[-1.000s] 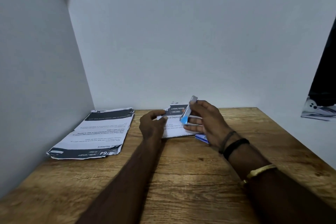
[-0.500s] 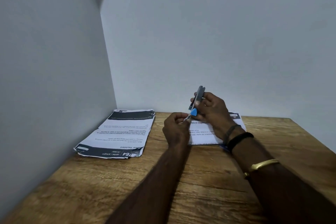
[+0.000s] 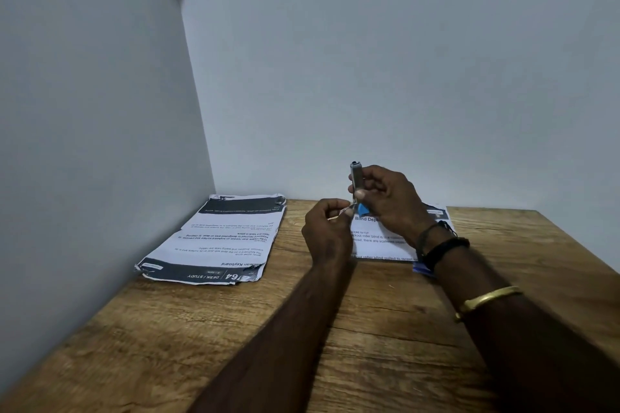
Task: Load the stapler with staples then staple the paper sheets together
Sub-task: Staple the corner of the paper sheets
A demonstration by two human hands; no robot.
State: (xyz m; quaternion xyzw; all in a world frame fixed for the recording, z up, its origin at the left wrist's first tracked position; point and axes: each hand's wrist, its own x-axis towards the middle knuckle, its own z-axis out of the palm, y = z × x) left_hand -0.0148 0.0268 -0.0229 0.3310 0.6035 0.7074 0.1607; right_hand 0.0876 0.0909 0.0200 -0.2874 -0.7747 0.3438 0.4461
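Nearest, over the wooden table (image 3: 235,329), two bare forearms reaching forward, a gold bangle (image 3: 488,298) on the right one. Further out, left hand (image 3: 327,231) curled tight, pinching between thumb and forefinger something thin and silvery, probably a strip of staples (image 3: 347,210), though too small to tell for sure. Just beyond, right hand (image 3: 389,201) wrapped round the stapler (image 3: 357,174), holding it upright and clear of the table, metal end up, blue end down by the left fingertips. Judged to be the loading step, not yet finished, with the strip meeting the stapler's lower end. Calls next for lining the strip up with the channel, sliding it home without bending it, then closing the stapler before any stapling. Beneath the hands, flat on the table, a printed sheet (image 3: 379,240). Farthest, against the left wall and well apart from both hands, a stack of paper sheets (image 3: 228,238), untouched, waiting to be stapled.
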